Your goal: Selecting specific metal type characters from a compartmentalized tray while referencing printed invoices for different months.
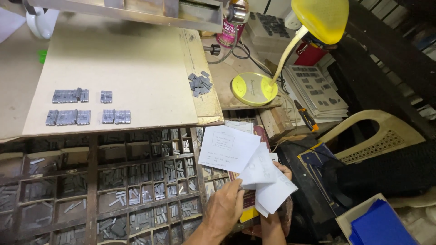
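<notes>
While a wide cardboard sheet [122,68] covers the upper part of the bench, a wooden type case [91,181] with many small compartments of grey metal pieces fills the lower left, and a cream plastic chair [381,134] stands at the right. On the cardboard lie four short rows of metal type [68,106], with a loose heap of type [200,83] near its right edge. A yellow desk lamp [318,18] bends over its round yellow base [254,88], just right of that heap. Over the case's right edge, the white paper slips [245,159] fan out: the largest sheet points up and left, the others overlap below it to the right. The left hand [225,206] sits just beneath them, fingers closed on the lower edge of the papers. The right hand [284,171] lies mostly behind the slips, only its fingertips showing at their right edge, gripping them from the back
</notes>
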